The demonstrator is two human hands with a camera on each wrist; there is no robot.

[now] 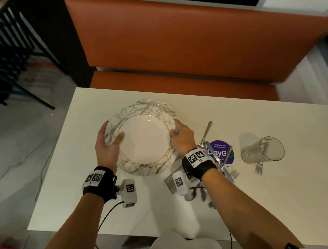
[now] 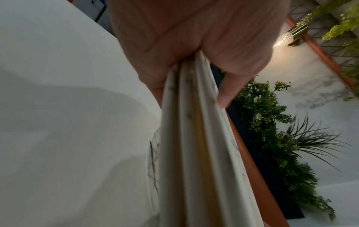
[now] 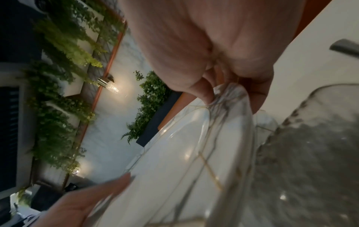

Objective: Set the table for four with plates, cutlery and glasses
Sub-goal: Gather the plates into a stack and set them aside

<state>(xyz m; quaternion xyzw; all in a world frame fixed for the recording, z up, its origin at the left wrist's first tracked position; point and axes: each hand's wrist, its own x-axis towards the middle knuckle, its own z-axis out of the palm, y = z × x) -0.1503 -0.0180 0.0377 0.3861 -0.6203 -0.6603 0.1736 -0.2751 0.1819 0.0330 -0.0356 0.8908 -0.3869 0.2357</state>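
A stack of white marble-patterned plates (image 1: 145, 143) with gold lines is at the middle of the table, held between both hands. My left hand (image 1: 109, 142) grips the left rim, thumb on top. My right hand (image 1: 181, 136) grips the right rim. The left wrist view shows several plate rims (image 2: 194, 153) pinched between the thumb and fingers of the left hand (image 2: 194, 38). A lower plate (image 1: 153, 105) pokes out at the far edge. Mixed cutlery (image 1: 220, 159) lies right of my right wrist. A ribbed glass (image 1: 262, 150) lies on its side further right.
The cream table (image 1: 66, 191) ends close on the left and near sides. An orange bench (image 1: 192, 49) runs along the far side. A black chair (image 1: 6, 48) stands at the far left. A purple round sticker (image 1: 223, 153) lies under the cutlery, and forks (image 1: 258, 168) lie by the glass.
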